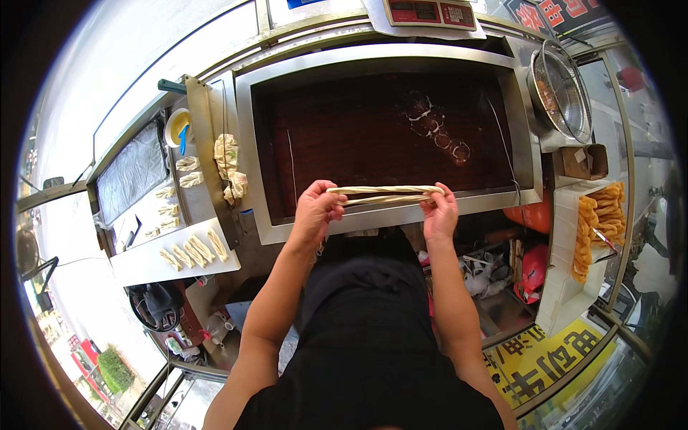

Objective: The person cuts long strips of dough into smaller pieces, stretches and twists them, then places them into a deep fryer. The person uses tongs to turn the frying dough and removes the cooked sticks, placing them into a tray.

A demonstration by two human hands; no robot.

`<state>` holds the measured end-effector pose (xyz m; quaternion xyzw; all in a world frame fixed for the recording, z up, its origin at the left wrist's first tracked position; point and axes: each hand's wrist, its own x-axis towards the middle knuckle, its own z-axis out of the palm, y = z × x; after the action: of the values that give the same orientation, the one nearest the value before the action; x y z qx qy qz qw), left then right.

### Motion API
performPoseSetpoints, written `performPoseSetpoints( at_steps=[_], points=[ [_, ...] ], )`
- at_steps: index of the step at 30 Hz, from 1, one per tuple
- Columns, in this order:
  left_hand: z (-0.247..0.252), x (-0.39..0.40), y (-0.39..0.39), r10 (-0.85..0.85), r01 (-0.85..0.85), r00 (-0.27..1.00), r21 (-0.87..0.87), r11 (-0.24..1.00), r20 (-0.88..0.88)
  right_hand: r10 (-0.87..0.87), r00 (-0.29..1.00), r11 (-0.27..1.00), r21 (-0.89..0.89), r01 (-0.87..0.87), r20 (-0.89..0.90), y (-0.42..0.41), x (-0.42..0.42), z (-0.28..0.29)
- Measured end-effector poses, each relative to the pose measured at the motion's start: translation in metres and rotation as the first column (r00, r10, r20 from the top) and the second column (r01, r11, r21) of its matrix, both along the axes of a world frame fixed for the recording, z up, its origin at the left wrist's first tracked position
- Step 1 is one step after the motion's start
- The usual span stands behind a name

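My left hand (318, 210) and my right hand (441, 213) hold the two ends of a stretched, twisted strip of raw dough (387, 190), which spans between them in two strands. Both hands are over the near rim of a large steel fryer vat (333, 228) of dark oil. Foam rings (430, 124) float on the oil's right half. To the left, several twisted raw dough pieces (200, 251) lie on a white board (129, 270). Smaller dough twists lie beyond it, near a bowl (174, 121) with a blue utensil.
Crumpled dough-like pieces (228, 161) sit on the vat's left ledge. A wire strainer (564, 91) over a steel pot stands at the back right. Fried dough sticks (586, 236) fill part of a white tray (556, 269) at right. A scale (430, 13) stands behind the vat.
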<state>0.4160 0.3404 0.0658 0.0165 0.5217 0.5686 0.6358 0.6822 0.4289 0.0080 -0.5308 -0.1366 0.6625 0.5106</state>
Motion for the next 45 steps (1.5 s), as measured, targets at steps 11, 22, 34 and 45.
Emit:
performPoseSetpoints(
  at_steps=[11,22,34,45],
  points=[
    [-0.032,-0.049,0.018,0.164,-0.167,0.985,0.070,0.983,0.051,0.018,0.924,0.999,-0.050,0.002,0.381,0.006,0.178,-0.022],
    [-0.053,-0.040,0.116,0.117,-0.116,0.993,0.029,0.993,-0.034,-0.151,0.988,0.988,0.002,0.152,-0.002,0.035,0.241,-0.010],
    [-0.092,-0.045,0.271,-0.167,0.267,0.487,-0.036,0.963,-0.857,0.183,0.840,0.973,0.030,-0.230,0.511,0.105,0.187,0.019],
    [-0.183,0.009,0.306,-0.296,0.447,-0.559,-0.583,0.679,-0.774,0.419,-0.160,0.750,-0.440,-0.494,0.894,0.131,0.072,-0.099]
  ],
)
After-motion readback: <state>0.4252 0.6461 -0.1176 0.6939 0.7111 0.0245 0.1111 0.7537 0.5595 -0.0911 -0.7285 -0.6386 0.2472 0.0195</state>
